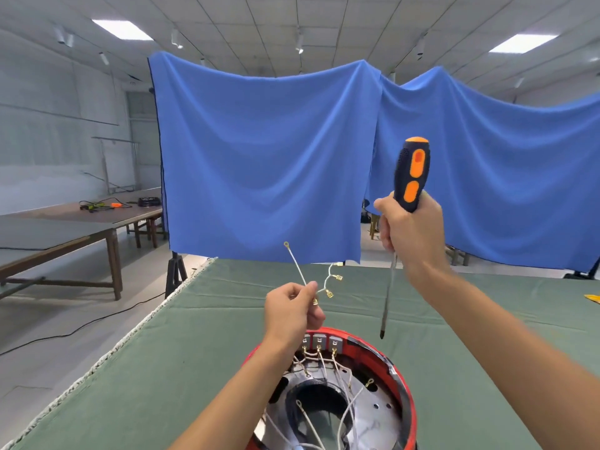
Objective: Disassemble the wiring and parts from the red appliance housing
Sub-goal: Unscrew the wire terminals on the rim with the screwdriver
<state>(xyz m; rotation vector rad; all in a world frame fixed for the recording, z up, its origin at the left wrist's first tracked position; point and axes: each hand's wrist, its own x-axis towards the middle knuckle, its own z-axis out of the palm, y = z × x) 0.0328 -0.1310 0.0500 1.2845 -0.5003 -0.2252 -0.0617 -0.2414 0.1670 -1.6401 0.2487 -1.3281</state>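
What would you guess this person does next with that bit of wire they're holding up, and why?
Probably set it aside on the green table cloth. The left hand pinches a loose white wire lifted clear of the red housing, while the right hand grips the screwdriver. More wires remain inside, so freeing that hand seems sensible.

This is a large workshop-like hall set up for recording. A panelled ceiling (292,14) carries flat light panels (121,29) and track spotlights (299,43). Blue cloth backdrops (266,157) hang on stands behind a work table (201,336) covered in green cloth. Along the left wall stand long wooden tables (65,235), the farther one bearing tools and cables near its far end. A black cable (81,326) trails across the bare floor.
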